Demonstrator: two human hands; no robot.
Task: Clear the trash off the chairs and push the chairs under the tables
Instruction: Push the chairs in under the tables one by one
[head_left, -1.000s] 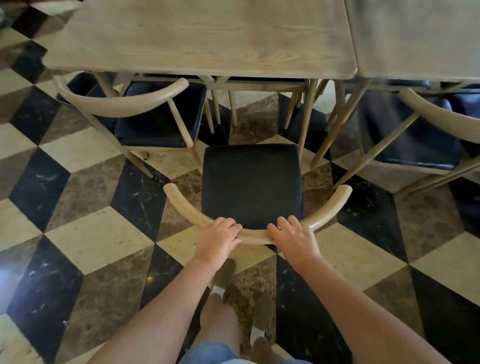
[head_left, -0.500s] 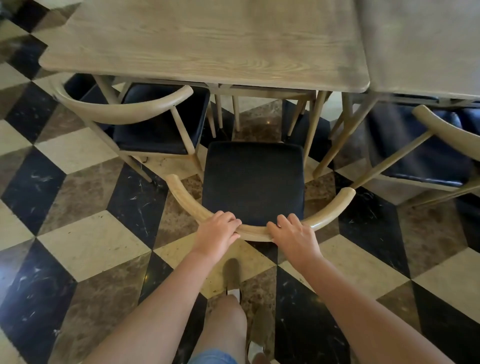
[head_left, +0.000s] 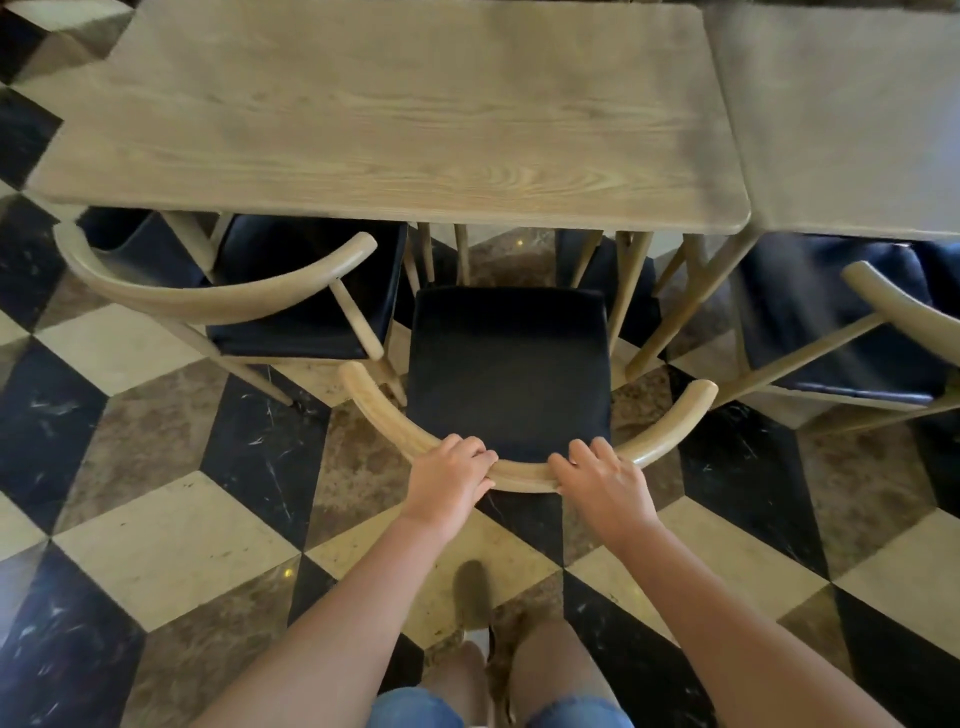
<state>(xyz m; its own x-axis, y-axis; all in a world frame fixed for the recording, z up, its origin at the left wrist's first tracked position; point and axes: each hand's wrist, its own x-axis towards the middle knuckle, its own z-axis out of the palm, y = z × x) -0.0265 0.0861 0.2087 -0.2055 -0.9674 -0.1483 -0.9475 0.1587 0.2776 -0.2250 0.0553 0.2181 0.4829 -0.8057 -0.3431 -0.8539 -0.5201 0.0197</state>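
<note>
- Left hand (head_left: 451, 479) and right hand (head_left: 602, 480) curled around curved backrest of chair (head_left: 509, 369).
- Dark seat just before wooden table (head_left: 395, 114) edge.

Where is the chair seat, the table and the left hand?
chair seat (head_left: 506, 371), head view, middle of the dark cushion.
table (head_left: 395, 114), head view, bare wooden top.
left hand (head_left: 449, 478), head view, back of the hand.

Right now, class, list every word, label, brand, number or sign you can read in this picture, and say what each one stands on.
None: no readable text shows anywhere.
The table top carries only wood grain.
The chair held by the left hand and right hand has a plain dark seat and a bare wooden backrest.
The floor tiles are unmarked.
</note>
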